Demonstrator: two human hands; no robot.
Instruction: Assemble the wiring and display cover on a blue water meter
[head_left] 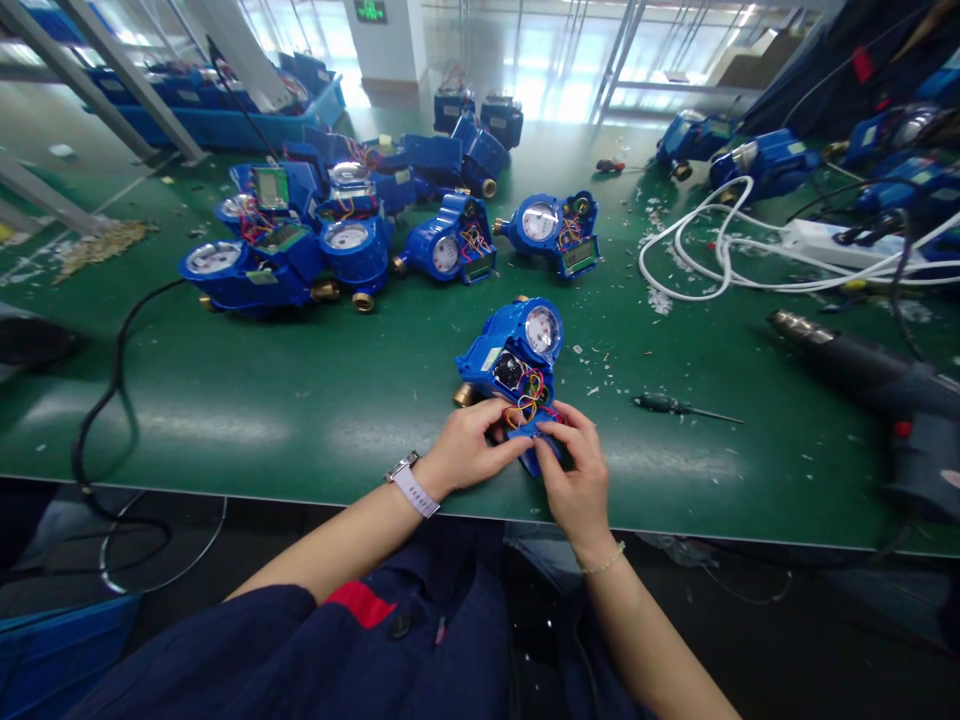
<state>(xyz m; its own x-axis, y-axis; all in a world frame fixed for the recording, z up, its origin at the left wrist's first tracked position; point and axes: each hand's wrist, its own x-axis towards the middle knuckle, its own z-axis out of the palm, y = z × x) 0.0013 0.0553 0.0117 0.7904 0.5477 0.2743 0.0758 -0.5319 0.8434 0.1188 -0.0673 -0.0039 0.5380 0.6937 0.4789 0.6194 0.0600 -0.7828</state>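
Observation:
A blue water meter (517, 352) with a round dial and its electronics housing open lies on the green table (315, 400), near the front edge. Coloured wires (529, 392) run from it to a small blue cover piece (534, 452) at its near end. My left hand (469, 445) and my right hand (576, 470) both pinch that cover piece from either side, fingertips close together at the wires. A watch sits on my left wrist.
Several more blue meters (337, 235) are heaped at the back left and middle. A screwdriver (679, 406) lies right of my hands. Further right lie a black heat gun (862, 370), white cables (720, 255) and a power strip. A black cord (112, 380) loops at left.

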